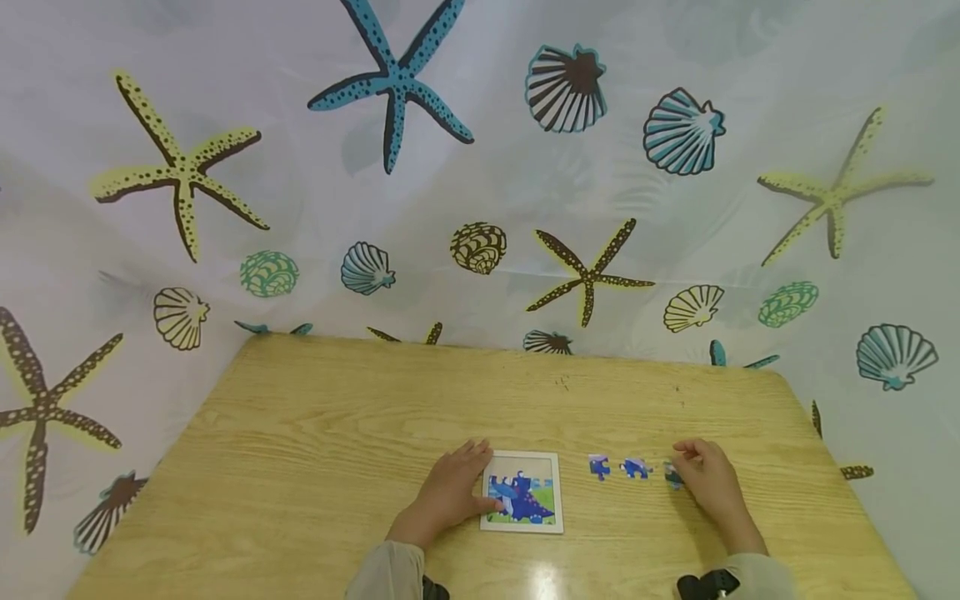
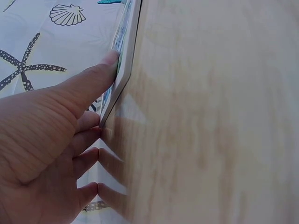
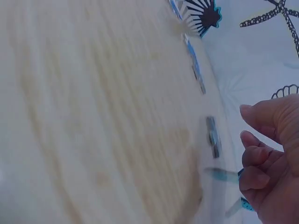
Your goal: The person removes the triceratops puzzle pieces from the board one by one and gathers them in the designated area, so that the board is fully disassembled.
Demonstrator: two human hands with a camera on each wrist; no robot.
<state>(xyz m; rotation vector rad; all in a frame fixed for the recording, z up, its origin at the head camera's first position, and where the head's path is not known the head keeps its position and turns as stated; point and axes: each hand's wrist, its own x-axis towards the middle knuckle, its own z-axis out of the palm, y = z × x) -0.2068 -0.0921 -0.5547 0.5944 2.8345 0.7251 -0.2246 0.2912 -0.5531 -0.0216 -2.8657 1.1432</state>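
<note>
Nearest are two beige fabric sleeves, left (image 1: 386,572) and right (image 1: 761,577), with a black band (image 1: 708,585) at the right wrist. Beyond the left sleeve, the left hand (image 1: 452,486) lies against the left side of a square, white-rimmed jigsaw board (image 1: 558,492); its thumb rests over the near-left part of the picture, while its other fingers are extended and slightly spread, the foremost at the board's corner and the rest touching the wood-grained, yellow-brown bench (image 1: 315,417). The board lies flat, showing a blue-purple dinosaur on green, with pale backing bare along the far part. To its right, three loose jigsaw pieces lie apart in a row: a blue-and-lilac one (image 1: 598,467) nearest the board, a blue-and-white one (image 1: 635,468) in the middle, and a dark, blue-and-green one (image 1: 672,477) at the right end. The right hand (image 1: 707,477) hovers over that last piece, partly covering it in the head view; the right wrist view shows a space between piece and fingers, thumb and forefinger narrowly parted, the others curled loosely, holding nothing. Farther off, small dark marks dot the bench, and behind its far edge hangs a whitish cloth (image 1: 420,292) printed with starfish and shells.
</note>
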